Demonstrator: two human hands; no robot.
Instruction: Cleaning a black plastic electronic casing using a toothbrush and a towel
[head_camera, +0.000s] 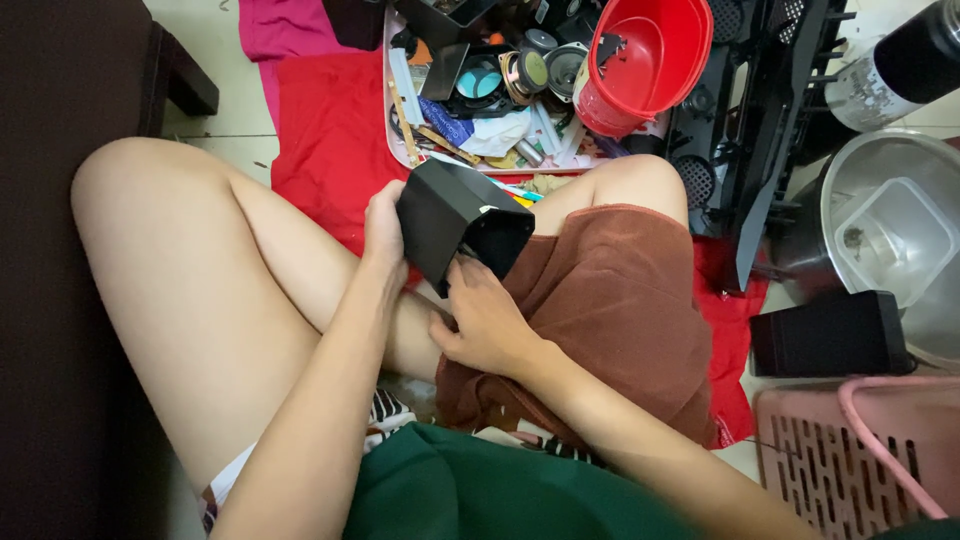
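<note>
A: State the position of the black speaker housing (455, 215).

B: It sits at the centre of the view, tilted, above the person's crossed legs, its open end facing toward 5 o'clock.

A: Condition of the hands?

B: The left hand (384, 228) is closed on the housing's side at 9 o'clock, fingers wrapped on the wall. The right hand (487, 318) lies at 6 o'clock of the housing, fingertips touching its open lower edge; how firmly they pinch cannot be determined. It rests on a brown cloth (610, 300) draped over the right thigh.

A: Surroundings?

B: At 12 o'clock, a tray (391, 120) on the floor holds loose speaker cones, strips and small parts. A red bucket (645, 55) lies tipped at 1 o'clock, touching the tray's far side. A red cloth (325, 130) covers the floor at 11 o'clock. A metal basin (850, 180) with a clear plastic box (895, 235) inside is at 3 o'clock; just below it stands a second black speaker box (828, 335). A pink slotted basket (850, 460) occupies 4 o'clock.
</note>
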